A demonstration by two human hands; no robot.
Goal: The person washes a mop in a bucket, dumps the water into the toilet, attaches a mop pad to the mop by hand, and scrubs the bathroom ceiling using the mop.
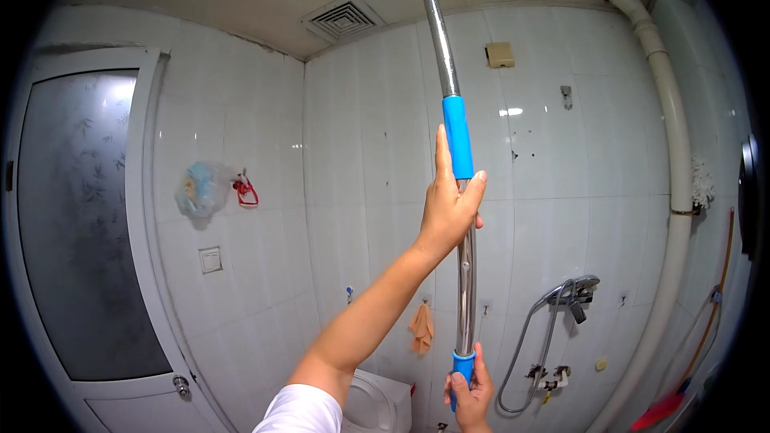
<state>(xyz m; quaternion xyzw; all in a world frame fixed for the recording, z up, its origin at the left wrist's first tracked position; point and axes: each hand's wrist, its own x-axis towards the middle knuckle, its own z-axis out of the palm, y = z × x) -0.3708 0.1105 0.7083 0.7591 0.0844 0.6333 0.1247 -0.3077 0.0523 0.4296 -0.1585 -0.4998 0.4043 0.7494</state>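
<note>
A long metal pole [467, 289] with blue grip sleeves stands nearly upright in front of me. Its top end, with a yellow and a teal band, runs out of the frame at the ceiling. My left hand [453, 207] is closed around the steel tube just below the upper blue sleeve [458, 136], its index finger stretched up along that sleeve. Lower down, my right hand [473, 402] grips the blue end piece [463, 365], with the thumb laid on it. Whatever is fixed to the pole's top is out of view.
A frosted-glass door [88, 232] is on the left. Ahead are a ceiling vent [343, 19], a shower mixer with hose [571, 292] and a white toilet [377, 401]. On the right run a thick pipe [678, 152] and a leaning orange-brown handle [716, 297].
</note>
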